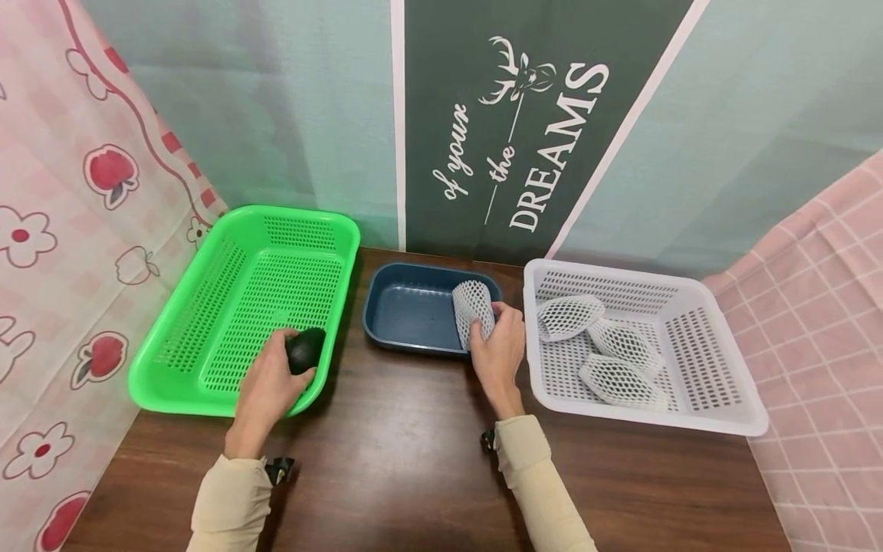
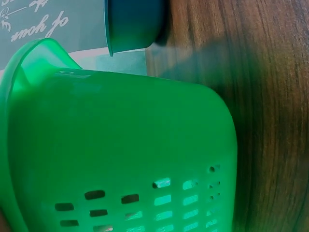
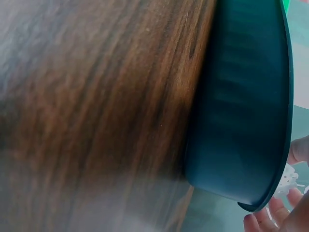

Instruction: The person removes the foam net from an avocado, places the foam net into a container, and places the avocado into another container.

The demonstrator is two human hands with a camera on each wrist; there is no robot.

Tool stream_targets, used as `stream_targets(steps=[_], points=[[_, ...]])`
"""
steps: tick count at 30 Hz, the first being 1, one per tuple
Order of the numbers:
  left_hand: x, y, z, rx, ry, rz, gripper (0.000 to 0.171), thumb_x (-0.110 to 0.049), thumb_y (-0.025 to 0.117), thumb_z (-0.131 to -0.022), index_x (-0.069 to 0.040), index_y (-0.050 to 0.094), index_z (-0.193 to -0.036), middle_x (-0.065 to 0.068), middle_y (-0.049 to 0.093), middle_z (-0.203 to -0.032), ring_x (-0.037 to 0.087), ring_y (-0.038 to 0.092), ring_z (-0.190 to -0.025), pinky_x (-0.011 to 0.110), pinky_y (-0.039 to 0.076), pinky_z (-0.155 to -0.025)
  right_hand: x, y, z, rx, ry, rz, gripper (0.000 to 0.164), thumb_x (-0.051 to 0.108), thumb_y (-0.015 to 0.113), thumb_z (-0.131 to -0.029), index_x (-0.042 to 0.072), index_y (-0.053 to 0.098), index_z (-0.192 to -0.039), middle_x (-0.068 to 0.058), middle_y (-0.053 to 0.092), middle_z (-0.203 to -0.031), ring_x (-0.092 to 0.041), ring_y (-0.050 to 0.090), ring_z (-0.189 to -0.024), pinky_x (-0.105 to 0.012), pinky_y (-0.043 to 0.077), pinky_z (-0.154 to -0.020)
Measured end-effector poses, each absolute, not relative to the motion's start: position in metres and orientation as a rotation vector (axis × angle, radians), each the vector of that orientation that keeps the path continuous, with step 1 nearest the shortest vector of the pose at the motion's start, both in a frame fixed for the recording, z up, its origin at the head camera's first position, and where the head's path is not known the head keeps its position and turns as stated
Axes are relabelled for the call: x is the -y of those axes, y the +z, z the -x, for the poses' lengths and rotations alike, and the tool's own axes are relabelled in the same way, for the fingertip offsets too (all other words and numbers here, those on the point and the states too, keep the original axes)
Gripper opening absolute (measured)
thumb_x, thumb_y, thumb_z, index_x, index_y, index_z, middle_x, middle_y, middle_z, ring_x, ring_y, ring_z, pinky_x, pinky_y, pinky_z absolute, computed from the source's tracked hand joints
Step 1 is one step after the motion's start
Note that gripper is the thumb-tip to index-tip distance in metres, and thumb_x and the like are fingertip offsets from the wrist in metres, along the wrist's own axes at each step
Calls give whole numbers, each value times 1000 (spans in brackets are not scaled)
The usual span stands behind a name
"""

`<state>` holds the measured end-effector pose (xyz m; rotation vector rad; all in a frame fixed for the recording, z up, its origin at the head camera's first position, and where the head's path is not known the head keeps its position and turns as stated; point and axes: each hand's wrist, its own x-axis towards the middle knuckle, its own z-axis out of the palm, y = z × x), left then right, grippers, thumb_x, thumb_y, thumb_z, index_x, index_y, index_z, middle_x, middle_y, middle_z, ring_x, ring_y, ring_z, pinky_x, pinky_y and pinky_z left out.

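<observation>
My left hand (image 1: 271, 381) grips a dark, smooth avocado (image 1: 306, 350) over the near right corner of the green basket (image 1: 165, 307). In the left wrist view the basket's outer wall (image 2: 120, 130) covers most of the picture and hides the fruit. With thumb and fingers my right hand (image 1: 501, 349) holds a white foam net sleeve (image 1: 474, 303) at the right end of the blue tray (image 1: 407, 337). The right wrist view shows its fingertips (image 3: 277, 211) around the tray's rim, with a bit of white net (image 3: 288, 176) between thumb and fingers.
A white basket (image 1: 731, 368) on the right holds several foam net sleeves (image 1: 624, 381). All the containers stand on a brown wooden table (image 1: 393, 460). Behind them hangs a green cloth with lettering (image 1: 552, 146); pink patterned cloths (image 1: 55, 284) line both sides.
</observation>
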<state>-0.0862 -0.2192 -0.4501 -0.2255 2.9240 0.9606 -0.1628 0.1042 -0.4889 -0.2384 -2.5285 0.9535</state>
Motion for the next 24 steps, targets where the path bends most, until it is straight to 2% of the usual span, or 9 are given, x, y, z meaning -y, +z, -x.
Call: stream_targets(steps=[13,24], points=[[221,-448,90,-2869,928,238,55,-23,66,-92,2,45,-137,29,57,-121,41,60,-97,47,48,-71,-104,-489,157,2506,950,158,40,16,68,-89,5,55,-125,-16,59,-115,-35,56,-104,-47,45,-89],[220,-448,87,-2948,1014,192,58,-30,60,-97,1,42,-144,30,52,-134,41,58,-102,48,48,-71,-110,-478,141,2435,969,36,43,11,70,-88,-1,54,-127,-20,57,-121,-34,56,-109,-47,47,-93]])
